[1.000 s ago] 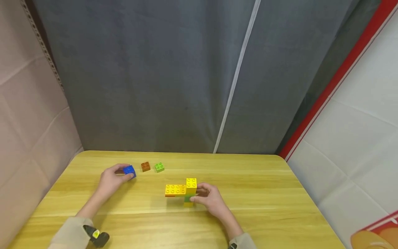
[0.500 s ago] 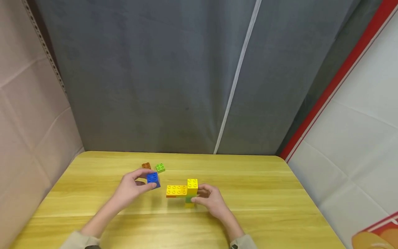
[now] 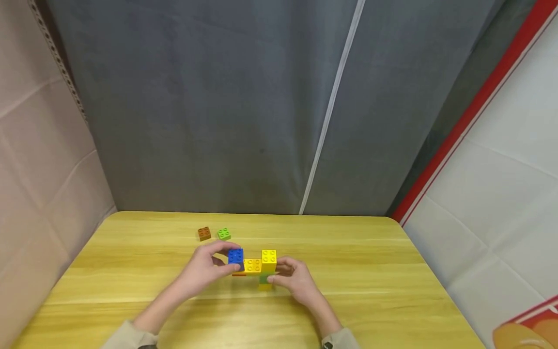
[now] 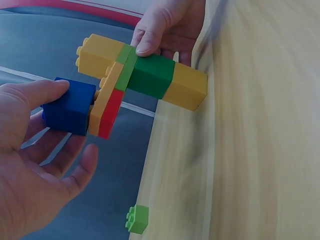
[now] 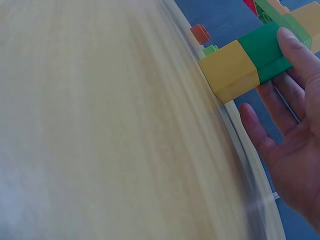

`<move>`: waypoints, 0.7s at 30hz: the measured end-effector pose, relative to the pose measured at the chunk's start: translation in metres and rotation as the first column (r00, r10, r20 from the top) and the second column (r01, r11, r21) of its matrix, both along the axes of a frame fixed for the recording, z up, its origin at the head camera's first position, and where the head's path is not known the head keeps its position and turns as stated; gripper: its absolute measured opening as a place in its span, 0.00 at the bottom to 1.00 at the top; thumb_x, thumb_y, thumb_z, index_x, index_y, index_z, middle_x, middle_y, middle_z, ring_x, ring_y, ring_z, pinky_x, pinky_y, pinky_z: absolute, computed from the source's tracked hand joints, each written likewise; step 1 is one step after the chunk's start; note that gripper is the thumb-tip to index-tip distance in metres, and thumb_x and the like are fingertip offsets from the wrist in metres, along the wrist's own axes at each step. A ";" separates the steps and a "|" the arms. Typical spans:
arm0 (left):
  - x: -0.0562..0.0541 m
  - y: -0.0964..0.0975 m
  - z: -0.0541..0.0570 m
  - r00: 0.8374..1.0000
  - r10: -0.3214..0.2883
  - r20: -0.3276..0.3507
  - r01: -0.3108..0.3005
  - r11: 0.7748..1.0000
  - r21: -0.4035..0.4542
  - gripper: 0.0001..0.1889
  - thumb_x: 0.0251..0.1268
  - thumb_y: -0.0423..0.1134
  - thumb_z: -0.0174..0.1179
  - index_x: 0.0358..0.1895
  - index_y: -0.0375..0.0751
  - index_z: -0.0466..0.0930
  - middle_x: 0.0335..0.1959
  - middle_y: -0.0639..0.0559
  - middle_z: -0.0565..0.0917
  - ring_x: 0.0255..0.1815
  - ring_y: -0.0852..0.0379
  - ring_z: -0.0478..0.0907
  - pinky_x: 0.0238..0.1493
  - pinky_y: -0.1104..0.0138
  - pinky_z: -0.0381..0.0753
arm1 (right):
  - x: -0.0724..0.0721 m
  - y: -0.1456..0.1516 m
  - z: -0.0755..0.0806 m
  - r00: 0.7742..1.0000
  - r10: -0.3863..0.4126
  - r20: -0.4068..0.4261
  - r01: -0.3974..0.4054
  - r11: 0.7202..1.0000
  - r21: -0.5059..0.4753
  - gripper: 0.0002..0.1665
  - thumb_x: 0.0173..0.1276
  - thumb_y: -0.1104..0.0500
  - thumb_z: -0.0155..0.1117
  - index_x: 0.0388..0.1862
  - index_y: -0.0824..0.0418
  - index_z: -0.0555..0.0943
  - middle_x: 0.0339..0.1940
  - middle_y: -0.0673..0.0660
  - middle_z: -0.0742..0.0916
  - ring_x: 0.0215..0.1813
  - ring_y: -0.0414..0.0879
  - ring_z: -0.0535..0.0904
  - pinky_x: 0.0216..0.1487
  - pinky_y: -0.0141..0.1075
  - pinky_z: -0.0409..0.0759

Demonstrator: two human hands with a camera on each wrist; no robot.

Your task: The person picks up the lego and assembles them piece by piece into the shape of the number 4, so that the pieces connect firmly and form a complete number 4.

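My left hand (image 3: 202,269) pinches a blue toy brick (image 4: 70,106) between thumb and fingers. The brick sits over the outer end of a long yellow brick (image 3: 252,265) that juts left from a small tower; whether its studs are fully engaged I cannot tell. Under that end is a red brick (image 4: 110,114). The tower stacks a yellow brick (image 3: 269,258) on top, a light green layer (image 4: 126,67), a dark green brick (image 4: 152,76) and a yellow base brick (image 4: 185,86). My right hand (image 3: 298,281) grips the tower from the right, its thumb on the dark green brick.
On the wooden table (image 3: 348,271), behind the left hand, lie a brown brick (image 3: 204,233) and a light green brick (image 3: 224,234). A grey curtain (image 3: 218,106) hangs beyond the far edge, with pale walls on both sides.
The left hand has carried the blue brick rightward from beside the brown brick to the long yellow brick's left end. The right hand and tower have stayed in place.
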State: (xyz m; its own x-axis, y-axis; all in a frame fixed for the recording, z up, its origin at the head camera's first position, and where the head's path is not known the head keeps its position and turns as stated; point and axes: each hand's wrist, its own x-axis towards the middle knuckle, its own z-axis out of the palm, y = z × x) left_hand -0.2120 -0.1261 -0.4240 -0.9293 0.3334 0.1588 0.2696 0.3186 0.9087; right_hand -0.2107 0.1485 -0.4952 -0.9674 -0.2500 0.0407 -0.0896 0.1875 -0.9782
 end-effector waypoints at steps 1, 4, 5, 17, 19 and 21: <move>0.000 0.001 -0.001 1.000 -0.001 -0.004 0.001 1.000 -0.004 0.18 0.61 0.34 0.74 0.54 0.39 0.85 0.48 0.47 0.85 0.45 0.45 0.81 0.39 0.66 0.86 | 0.000 0.000 0.000 1.000 0.000 -0.001 0.000 1.000 0.004 0.23 0.64 0.61 0.77 0.57 0.65 0.83 0.55 0.62 0.88 0.53 0.54 0.85 0.56 0.46 0.83; 0.000 0.002 -0.003 1.000 -0.001 -0.010 0.001 1.000 -0.010 0.19 0.61 0.35 0.74 0.55 0.39 0.85 0.48 0.48 0.85 0.47 0.45 0.80 0.40 0.66 0.85 | 0.001 -0.001 0.000 1.000 -0.001 0.000 0.001 1.000 0.010 0.24 0.64 0.61 0.77 0.57 0.65 0.83 0.55 0.61 0.88 0.54 0.55 0.85 0.56 0.47 0.83; 0.000 0.002 -0.003 1.000 -0.004 -0.007 0.004 1.000 -0.006 0.19 0.61 0.35 0.74 0.55 0.39 0.85 0.48 0.48 0.85 0.47 0.45 0.80 0.40 0.66 0.85 | 0.002 -0.001 0.000 1.000 -0.001 -0.001 0.001 1.000 0.009 0.24 0.64 0.61 0.77 0.57 0.65 0.83 0.55 0.62 0.88 0.54 0.55 0.85 0.56 0.47 0.83; -0.001 0.005 -0.005 0.998 -0.036 0.053 0.033 0.998 0.055 0.21 0.62 0.36 0.74 0.58 0.39 0.84 0.50 0.43 0.84 0.51 0.42 0.81 0.42 0.65 0.87 | 0.003 0.000 0.005 0.998 0.046 -0.044 -0.045 0.999 0.022 0.31 0.66 0.61 0.75 0.67 0.65 0.78 0.57 0.63 0.87 0.54 0.55 0.85 0.57 0.44 0.83; -0.002 0.005 -0.006 0.998 -0.038 0.057 0.035 0.998 0.056 0.21 0.62 0.36 0.74 0.58 0.38 0.84 0.50 0.43 0.84 0.50 0.42 0.81 0.42 0.65 0.87 | 0.003 0.000 0.005 0.996 0.058 -0.062 -0.056 0.998 0.022 0.32 0.67 0.61 0.74 0.69 0.63 0.77 0.58 0.61 0.87 0.56 0.54 0.84 0.57 0.42 0.83; -0.002 0.005 -0.006 0.997 -0.037 0.062 0.033 0.998 0.059 0.21 0.62 0.36 0.74 0.58 0.38 0.84 0.49 0.43 0.84 0.50 0.42 0.81 0.42 0.65 0.87 | 0.004 -0.002 0.006 0.995 0.061 -0.081 -0.059 0.998 0.021 0.32 0.68 0.62 0.74 0.70 0.61 0.77 0.59 0.60 0.87 0.58 0.54 0.84 0.56 0.40 0.83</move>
State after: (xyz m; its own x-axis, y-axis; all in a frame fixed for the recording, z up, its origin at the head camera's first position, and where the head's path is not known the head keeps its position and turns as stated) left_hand -0.2140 -0.1214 -0.4298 -0.9261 0.3576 0.1207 0.2216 0.2562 0.9409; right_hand -0.2065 0.1467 -0.4891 -0.9442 -0.3090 0.1139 -0.1810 0.1978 -0.9634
